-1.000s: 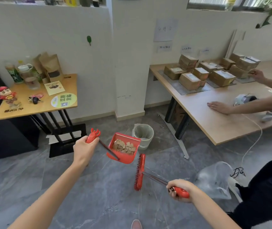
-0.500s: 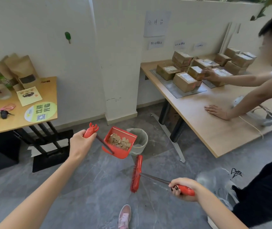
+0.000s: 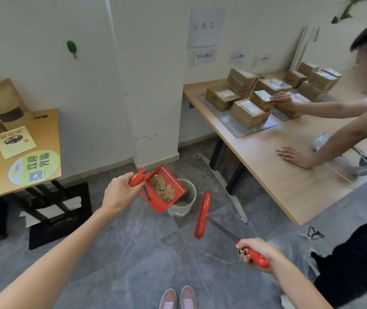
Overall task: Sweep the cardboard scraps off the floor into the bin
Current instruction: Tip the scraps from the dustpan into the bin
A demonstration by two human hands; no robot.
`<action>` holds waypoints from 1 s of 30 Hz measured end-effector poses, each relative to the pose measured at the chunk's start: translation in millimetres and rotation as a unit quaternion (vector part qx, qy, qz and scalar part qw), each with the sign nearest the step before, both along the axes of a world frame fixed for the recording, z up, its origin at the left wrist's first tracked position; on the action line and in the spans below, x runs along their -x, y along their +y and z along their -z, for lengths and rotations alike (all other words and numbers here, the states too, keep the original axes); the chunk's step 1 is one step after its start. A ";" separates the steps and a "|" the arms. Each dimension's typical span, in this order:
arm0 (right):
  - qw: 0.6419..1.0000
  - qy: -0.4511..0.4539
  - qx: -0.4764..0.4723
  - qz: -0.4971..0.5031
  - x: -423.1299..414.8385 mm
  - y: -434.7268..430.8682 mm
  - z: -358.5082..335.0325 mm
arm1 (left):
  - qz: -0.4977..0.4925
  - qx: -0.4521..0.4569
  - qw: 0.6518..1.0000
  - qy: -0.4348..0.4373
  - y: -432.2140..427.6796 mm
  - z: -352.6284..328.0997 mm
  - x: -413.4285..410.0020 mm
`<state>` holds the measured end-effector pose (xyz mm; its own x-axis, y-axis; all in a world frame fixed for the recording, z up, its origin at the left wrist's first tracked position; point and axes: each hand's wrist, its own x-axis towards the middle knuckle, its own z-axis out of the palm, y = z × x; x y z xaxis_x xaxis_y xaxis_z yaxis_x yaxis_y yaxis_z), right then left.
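My left hand (image 3: 120,192) grips the red handle of a red dustpan (image 3: 171,186), held in the air and tilted toward the bin. Brown cardboard scraps (image 3: 162,189) lie piled inside the pan. The pan's lower edge overlaps the rim of a small pale bin (image 3: 188,197) lined with a bag, standing on the grey floor by the wall pillar. My right hand (image 3: 255,252) holds the red grip of a red brush (image 3: 202,216), whose head hangs just right of the bin, off the floor.
A long wooden table (image 3: 289,186) with several cardboard boxes (image 3: 246,112) stands at the right; another person (image 3: 356,121) leans over it. A small wooden table (image 3: 22,152) with a black base is at the left. My shoes (image 3: 178,298) show at the bottom.
I have stepped closer to the bin. My left hand has carried the dustpan over the bin's rim and tipped it more steeply. The brush has stayed beside the bin.
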<state>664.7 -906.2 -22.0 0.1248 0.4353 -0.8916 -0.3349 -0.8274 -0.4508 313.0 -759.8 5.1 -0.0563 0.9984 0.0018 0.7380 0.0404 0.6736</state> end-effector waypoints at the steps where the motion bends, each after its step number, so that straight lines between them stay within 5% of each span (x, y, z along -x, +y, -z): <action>1: 1.000 -0.012 -0.006 -0.002 0.3 8.3 -1.5 | 0.001 0.000 1.000 0.010 5.1 2.4 -1.2; 10: 0.989 -0.132 -0.037 -0.052 3.9 72.3 3.1 | 0.014 -0.003 0.997 0.069 28.3 13.2 -15.7; 30: 0.969 -0.211 -0.055 -0.119 50.8 110.5 53.8 | 0.110 -0.080 0.962 0.237 54.5 34.1 -35.2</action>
<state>614.0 -795.7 -75.8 0.3534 0.5858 -0.7294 0.0928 -0.7978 -0.5958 348.2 -705.3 -29.0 0.2012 0.9710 0.1290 0.9427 -0.2277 0.2438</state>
